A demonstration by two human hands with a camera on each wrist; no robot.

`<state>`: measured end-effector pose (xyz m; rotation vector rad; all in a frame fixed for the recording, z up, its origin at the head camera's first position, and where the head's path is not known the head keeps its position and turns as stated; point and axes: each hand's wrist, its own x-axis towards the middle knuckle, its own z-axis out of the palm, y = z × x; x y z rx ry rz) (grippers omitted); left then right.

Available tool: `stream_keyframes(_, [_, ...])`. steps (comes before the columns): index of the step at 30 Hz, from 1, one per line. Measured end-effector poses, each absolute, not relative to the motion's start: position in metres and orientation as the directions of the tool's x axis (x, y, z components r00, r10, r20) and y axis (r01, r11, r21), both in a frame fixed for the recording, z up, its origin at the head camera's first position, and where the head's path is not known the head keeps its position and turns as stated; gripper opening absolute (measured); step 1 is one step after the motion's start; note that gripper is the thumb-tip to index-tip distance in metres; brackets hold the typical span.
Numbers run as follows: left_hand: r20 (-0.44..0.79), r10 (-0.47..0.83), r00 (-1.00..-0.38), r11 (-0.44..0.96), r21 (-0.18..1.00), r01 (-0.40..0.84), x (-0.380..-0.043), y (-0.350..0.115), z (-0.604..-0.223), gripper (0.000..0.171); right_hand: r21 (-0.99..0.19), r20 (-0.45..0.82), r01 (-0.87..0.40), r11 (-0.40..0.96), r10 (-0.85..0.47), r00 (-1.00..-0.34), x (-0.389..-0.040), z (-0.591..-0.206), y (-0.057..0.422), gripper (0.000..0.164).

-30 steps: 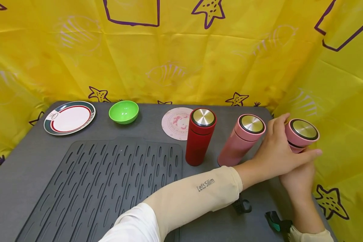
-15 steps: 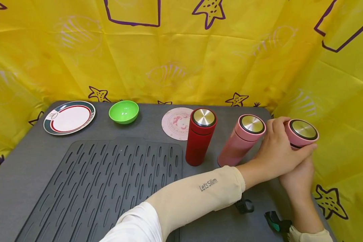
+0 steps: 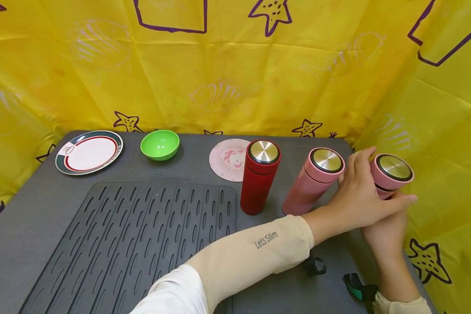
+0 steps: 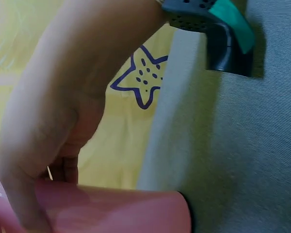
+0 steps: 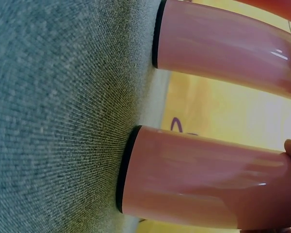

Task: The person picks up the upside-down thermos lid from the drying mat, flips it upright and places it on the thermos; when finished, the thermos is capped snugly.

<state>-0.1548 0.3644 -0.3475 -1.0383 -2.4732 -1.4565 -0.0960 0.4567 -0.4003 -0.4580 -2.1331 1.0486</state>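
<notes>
At the right, a pink thermos bottle (image 3: 383, 194) stands upright on the table under a pink lid with a silver top (image 3: 395, 168). My right hand (image 3: 388, 231) grips its body, fingers wrapped round it in the left wrist view. Beside the lid is my left hand (image 3: 359, 196): its fingers lie along the lid's left side, and the thumb sticks out apart from it in front. A second pink thermos (image 3: 312, 183) and a red thermos (image 3: 259, 187) stand to the left. Part of the held thermos's body is hidden behind my hands.
A ribbed grey drying mat (image 3: 149, 235) covers the table's left part. Behind it are an oval plate (image 3: 90, 152), a green bowl (image 3: 160, 146) and a round pink coaster (image 3: 228, 159). Yellow cloth (image 3: 220, 65) closes off the back and right sides.
Half a second ago my left thumb lay against the thermos lid; now it is spread away, as it was a second ago. My right hand and the bottles stay in place.
</notes>
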Motion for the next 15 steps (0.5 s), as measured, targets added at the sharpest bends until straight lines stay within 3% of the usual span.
stream_keyframes(3, [0.377,0.433,-0.819,0.416,0.723,0.552,-0.15,0.373,-0.344,0.099,-0.787,0.466,-0.038,0.616,0.554,-0.69,-0.097,-0.4,0.459,0.045])
stream_keyframes(5, [0.385,0.408,-0.828,0.429,0.72,0.546,-0.148,0.376,-0.344,0.093,-0.794,0.447,-0.018,0.608,0.563,-0.695,-0.096,-0.399,0.46,0.054])
stream_keyframes(9, [0.414,0.455,-0.788,0.361,0.724,0.588,-0.151,0.372,-0.348,0.081,-0.791,0.391,0.068,0.609,0.587,-0.709,-0.095,-0.397,0.459,0.073])
stream_keyframes(15, [0.44,0.524,-0.729,0.287,0.715,0.638,-0.158,0.364,-0.354,0.079,-0.779,0.349,0.144,0.61,0.613,-0.708,-0.094,-0.397,0.456,0.067])
